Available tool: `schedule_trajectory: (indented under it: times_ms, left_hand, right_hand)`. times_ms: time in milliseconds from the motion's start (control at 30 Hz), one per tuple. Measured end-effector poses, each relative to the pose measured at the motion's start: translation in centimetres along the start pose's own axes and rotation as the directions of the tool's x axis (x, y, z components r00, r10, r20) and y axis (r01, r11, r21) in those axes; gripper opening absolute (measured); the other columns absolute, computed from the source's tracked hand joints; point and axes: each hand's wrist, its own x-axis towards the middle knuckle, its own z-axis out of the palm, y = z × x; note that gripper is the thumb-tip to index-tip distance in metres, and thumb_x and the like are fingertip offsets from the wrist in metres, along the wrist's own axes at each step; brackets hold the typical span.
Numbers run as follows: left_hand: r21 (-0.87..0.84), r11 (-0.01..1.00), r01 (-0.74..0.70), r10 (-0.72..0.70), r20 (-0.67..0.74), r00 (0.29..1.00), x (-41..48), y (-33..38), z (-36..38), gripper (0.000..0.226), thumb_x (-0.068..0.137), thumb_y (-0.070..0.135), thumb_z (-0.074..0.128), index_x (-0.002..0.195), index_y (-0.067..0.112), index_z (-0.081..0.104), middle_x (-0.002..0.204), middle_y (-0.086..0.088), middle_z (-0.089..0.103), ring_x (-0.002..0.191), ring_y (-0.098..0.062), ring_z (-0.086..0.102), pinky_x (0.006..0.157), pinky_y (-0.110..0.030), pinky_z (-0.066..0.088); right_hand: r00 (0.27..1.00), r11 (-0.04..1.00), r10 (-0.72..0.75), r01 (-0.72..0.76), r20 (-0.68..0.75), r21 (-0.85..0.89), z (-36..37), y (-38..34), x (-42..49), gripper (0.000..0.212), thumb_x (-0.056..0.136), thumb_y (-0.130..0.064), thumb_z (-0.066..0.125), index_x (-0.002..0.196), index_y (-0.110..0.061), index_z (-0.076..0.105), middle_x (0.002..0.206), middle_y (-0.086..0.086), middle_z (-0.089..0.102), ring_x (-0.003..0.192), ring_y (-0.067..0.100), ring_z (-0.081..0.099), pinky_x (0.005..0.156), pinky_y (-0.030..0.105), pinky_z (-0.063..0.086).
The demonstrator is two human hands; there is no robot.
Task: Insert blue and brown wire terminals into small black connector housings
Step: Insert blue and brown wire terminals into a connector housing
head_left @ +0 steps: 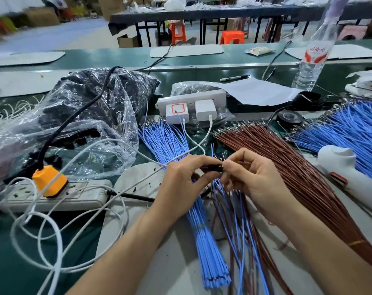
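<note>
My left hand [184,179] and my right hand [252,179] meet at the middle of the bench, fingertips together. Between them sits a small black connector housing [214,168], pinched by the left fingers. The right fingers pinch a thin wire at the housing's right end; its colour is hidden by the fingers. A bundle of blue wires [204,235] lies under the left hand. A fan of brown wires [287,167] spreads under the right hand. Mixed blue and brown wires [242,226] hang down below both hands.
A clear plastic bag of black housings [85,116] lies at the left. A power strip with an orange plug [51,194] and white cables lies in front of the bag. A white socket block with chargers [191,107], a water bottle [310,60] and more blue wires [351,128] stand behind.
</note>
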Motion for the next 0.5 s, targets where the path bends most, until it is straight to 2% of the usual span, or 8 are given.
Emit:
schedule_trajectory:
  times_ms: [100,233,400,500]
  left_hand:
    - [-0.018,0.999,0.032,-0.032,-0.02,0.999,-0.04,0.03,0.1,0.021,0.083,0.012,0.072,0.103,0.018,0.072,0.09,0.013,0.07,0.081,-0.008,0.066,0.067,-0.033,0.053]
    - [-0.02,0.999,0.041,-0.042,-0.024,0.999,-0.04,0.04,0.16,0.021,0.084,0.011,0.072,0.104,0.017,0.072,0.09,0.009,0.071,0.077,-0.011,0.067,0.065,-0.036,0.054]
    - [-0.025,0.999,0.045,-0.046,-0.018,0.999,-0.04,0.2,0.07,0.018,0.082,0.012,0.073,0.099,0.015,0.073,0.088,0.012,0.07,0.077,-0.006,0.066,0.068,-0.028,0.054]
    - [-0.009,0.999,0.044,-0.044,-0.01,0.999,-0.05,0.14,-0.01,0.018,0.08,0.01,0.074,0.098,0.012,0.074,0.087,0.011,0.07,0.077,-0.005,0.066,0.069,-0.022,0.053]
  right_hand:
    - [0.999,1.0,-0.028,0.028,0.024,-0.014,-0.15,-0.29,-0.07,0.021,0.066,-0.025,0.075,0.079,-0.013,0.066,0.07,0.015,0.069,0.058,0.018,0.064,0.06,0.023,0.054]
    - [0.999,0.998,-0.047,0.047,-0.002,-0.052,-0.27,-0.59,-0.1,0.019,0.07,-0.017,0.071,0.083,-0.004,0.067,0.07,0.014,0.07,0.058,0.018,0.064,0.063,0.024,0.057]
    - [0.999,0.992,-0.048,0.046,-0.01,-0.12,-0.14,-0.75,-0.24,0.002,0.081,-0.001,0.066,0.082,0.0,0.065,0.068,0.013,0.07,0.058,0.019,0.064,0.063,0.026,0.058]
    - [0.998,0.985,-0.059,0.054,-0.025,-0.163,-0.06,-0.56,-0.26,0.001,0.084,0.004,0.064,0.084,0.005,0.064,0.067,0.012,0.07,0.057,0.02,0.065,0.062,0.026,0.058]
